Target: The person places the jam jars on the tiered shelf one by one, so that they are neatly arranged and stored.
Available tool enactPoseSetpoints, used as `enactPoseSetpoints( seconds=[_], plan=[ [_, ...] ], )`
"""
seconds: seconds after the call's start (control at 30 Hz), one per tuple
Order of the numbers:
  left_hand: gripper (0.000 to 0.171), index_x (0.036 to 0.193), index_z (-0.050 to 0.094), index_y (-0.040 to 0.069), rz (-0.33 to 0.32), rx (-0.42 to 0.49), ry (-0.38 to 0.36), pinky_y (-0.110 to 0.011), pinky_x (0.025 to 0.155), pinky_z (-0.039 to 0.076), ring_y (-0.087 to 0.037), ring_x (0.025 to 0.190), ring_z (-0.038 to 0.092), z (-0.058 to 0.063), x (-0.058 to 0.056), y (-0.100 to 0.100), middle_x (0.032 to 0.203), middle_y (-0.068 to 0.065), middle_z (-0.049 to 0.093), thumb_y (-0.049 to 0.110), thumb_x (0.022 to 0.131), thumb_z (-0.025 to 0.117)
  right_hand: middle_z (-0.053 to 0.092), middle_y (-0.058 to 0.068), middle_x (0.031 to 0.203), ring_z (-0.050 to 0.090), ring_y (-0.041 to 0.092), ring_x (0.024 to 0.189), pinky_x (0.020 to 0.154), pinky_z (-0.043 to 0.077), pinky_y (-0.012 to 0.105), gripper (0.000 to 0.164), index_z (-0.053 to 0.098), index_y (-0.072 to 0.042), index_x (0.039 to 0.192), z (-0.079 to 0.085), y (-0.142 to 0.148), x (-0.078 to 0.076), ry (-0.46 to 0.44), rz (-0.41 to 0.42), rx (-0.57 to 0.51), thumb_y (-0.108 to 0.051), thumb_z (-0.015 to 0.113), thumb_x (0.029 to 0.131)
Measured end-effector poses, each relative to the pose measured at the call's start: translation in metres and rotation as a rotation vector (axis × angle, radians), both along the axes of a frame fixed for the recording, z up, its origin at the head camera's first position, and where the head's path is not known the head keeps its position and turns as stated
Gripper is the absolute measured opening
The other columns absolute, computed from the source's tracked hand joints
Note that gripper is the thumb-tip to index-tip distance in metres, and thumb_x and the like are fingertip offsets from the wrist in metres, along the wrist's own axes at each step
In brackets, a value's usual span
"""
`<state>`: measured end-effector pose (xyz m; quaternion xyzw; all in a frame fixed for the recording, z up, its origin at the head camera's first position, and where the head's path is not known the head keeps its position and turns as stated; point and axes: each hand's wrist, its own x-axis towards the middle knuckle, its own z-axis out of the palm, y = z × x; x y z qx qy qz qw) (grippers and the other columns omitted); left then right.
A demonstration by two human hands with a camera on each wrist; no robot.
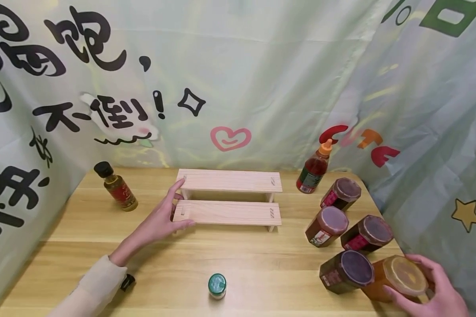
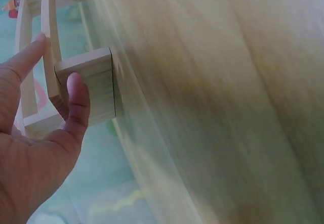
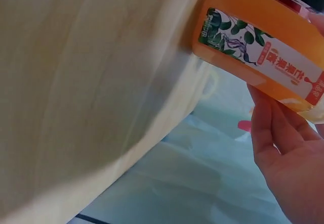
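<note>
My left hand (image 1: pixel 170 215) grips the left end of a two-step wooden rack (image 1: pixel 228 213), one finger at the upper step and the thumb at the front of the lower one. In the left wrist view, digits (image 2: pixel 78 100) of that hand bend around the rack's end, beside its leg (image 2: pixel 96 90). At the front right, my right hand (image 1: pixel 440 286) holds a jar of orange contents (image 1: pixel 400 277), fingers on its far side and thumb on the near side. The jar's label (image 3: pixel 268 57) with printed leaves shows in the right wrist view.
Left of the rack stands a black-capped bottle (image 1: pixel 119 189). A small green-lidded jar (image 1: pixel 217 285) is at the front. An orange-tipped sauce bottle (image 1: pixel 313 171) stands at the back right, with several dark jars (image 1: pixel 327 224) in front. Printed cloth (image 1: pixel 262 88) hangs behind the table (image 1: pixel 254 259).
</note>
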<state>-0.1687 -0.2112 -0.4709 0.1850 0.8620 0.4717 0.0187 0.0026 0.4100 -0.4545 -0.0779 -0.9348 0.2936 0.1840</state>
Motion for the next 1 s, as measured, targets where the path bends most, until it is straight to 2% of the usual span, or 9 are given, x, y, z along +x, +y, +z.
enactPoseSetpoints(
  seconds=[0.1, 0.3, 0.5, 0.63, 0.7, 0.77, 0.87, 0.93, 1.0],
  plan=[
    [0.126, 0.175, 0.008, 0.043, -0.001, 0.003, -0.027, -0.038, 0.056, 0.06, -0.023, 0.082, 0.067, 0.002, -0.001, 0.0, 0.14, -0.021, 0.053, 0.024, 0.087, 0.097, 0.065, 0.026, 0.105, 0.047, -0.017, 0.079, 0.06, 0.042, 0.008, 0.102, 0.048, 0.01, 0.14, 0.004, -0.002, 0.0, 0.022, -0.027, -0.002, 0.004, 0.106, 0.056],
    [0.127, 0.175, 0.009, 0.042, 0.017, -0.001, -0.027, -0.036, 0.061, 0.06, -0.021, 0.076, 0.068, 0.004, 0.0, 0.001, 0.137, -0.021, 0.056, 0.019, 0.087, 0.097, 0.063, 0.015, 0.105, 0.046, -0.016, 0.079, 0.062, 0.042, 0.006, 0.099, 0.05, 0.008, 0.139, 0.014, -0.008, 0.0, 0.017, -0.088, -0.033, -0.002, 0.107, 0.06],
    [0.127, 0.176, 0.01, 0.038, 0.022, 0.002, -0.041, -0.037, 0.06, 0.06, -0.021, 0.079, 0.066, 0.003, 0.004, 0.003, 0.136, -0.024, 0.056, 0.016, 0.086, 0.097, 0.059, 0.028, 0.118, 0.038, -0.017, 0.082, 0.064, 0.036, 0.004, 0.096, 0.049, 0.008, 0.142, 0.029, -0.011, 0.002, -0.001, -0.11, -0.021, -0.007, 0.106, 0.066],
    [0.127, 0.175, 0.009, 0.042, 0.019, -0.01, -0.046, -0.037, 0.065, 0.06, -0.023, 0.083, 0.065, 0.003, 0.003, 0.004, 0.137, -0.022, 0.055, 0.017, 0.087, 0.096, 0.057, 0.028, 0.12, 0.037, -0.018, 0.085, 0.064, 0.035, 0.002, 0.097, 0.05, 0.009, 0.145, 0.04, -0.009, -0.001, 0.055, -0.092, 0.017, 0.001, 0.103, 0.065],
    [0.127, 0.175, 0.01, 0.045, 0.022, -0.013, -0.041, -0.037, 0.068, 0.06, -0.023, 0.085, 0.065, 0.003, 0.001, 0.003, 0.137, -0.021, 0.055, 0.019, 0.086, 0.097, 0.057, 0.021, 0.118, 0.037, -0.018, 0.087, 0.065, 0.035, 0.001, 0.097, 0.05, 0.009, 0.145, 0.046, -0.01, -0.004, 0.095, -0.079, 0.029, 0.004, 0.102, 0.063],
    [0.126, 0.175, 0.011, 0.045, 0.022, -0.012, -0.032, -0.037, 0.067, 0.06, -0.023, 0.083, 0.065, 0.003, 0.0, 0.001, 0.138, -0.022, 0.055, 0.02, 0.086, 0.097, 0.057, 0.004, 0.119, 0.039, -0.017, 0.089, 0.069, 0.035, 0.001, 0.097, 0.051, 0.009, 0.144, 0.051, -0.009, -0.007, 0.138, -0.053, 0.031, 0.006, 0.101, 0.061],
    [0.124, 0.175, 0.015, 0.044, 0.027, -0.002, -0.017, -0.036, 0.064, 0.059, -0.023, 0.079, 0.064, 0.003, -0.001, -0.001, 0.139, -0.023, 0.056, 0.021, 0.085, 0.098, 0.05, -0.02, 0.12, 0.044, -0.014, 0.094, 0.075, 0.035, 0.0, 0.095, 0.057, 0.001, 0.145, 0.06, -0.008, -0.011, 0.206, 0.0, 0.01, 0.01, 0.098, 0.06],
    [0.122, 0.175, 0.017, 0.041, 0.024, -0.001, -0.002, -0.035, 0.063, 0.059, -0.022, 0.076, 0.064, 0.003, -0.002, -0.001, 0.136, -0.024, 0.058, 0.021, 0.085, 0.098, 0.048, -0.03, 0.121, 0.047, -0.012, 0.096, 0.08, 0.034, 0.0, 0.096, 0.061, -0.008, 0.145, 0.067, -0.007, -0.014, 0.256, 0.038, -0.018, 0.015, 0.095, 0.059],
    [0.121, 0.176, 0.019, 0.039, 0.019, -0.001, 0.007, -0.035, 0.062, 0.058, -0.022, 0.075, 0.063, 0.003, -0.003, -0.001, 0.134, -0.023, 0.059, 0.02, 0.086, 0.098, 0.052, -0.03, 0.122, 0.049, -0.01, 0.098, 0.082, 0.035, 0.001, 0.1, 0.062, -0.014, 0.147, 0.075, -0.007, -0.017, 0.294, 0.066, -0.047, 0.02, 0.091, 0.057]
  ],
)
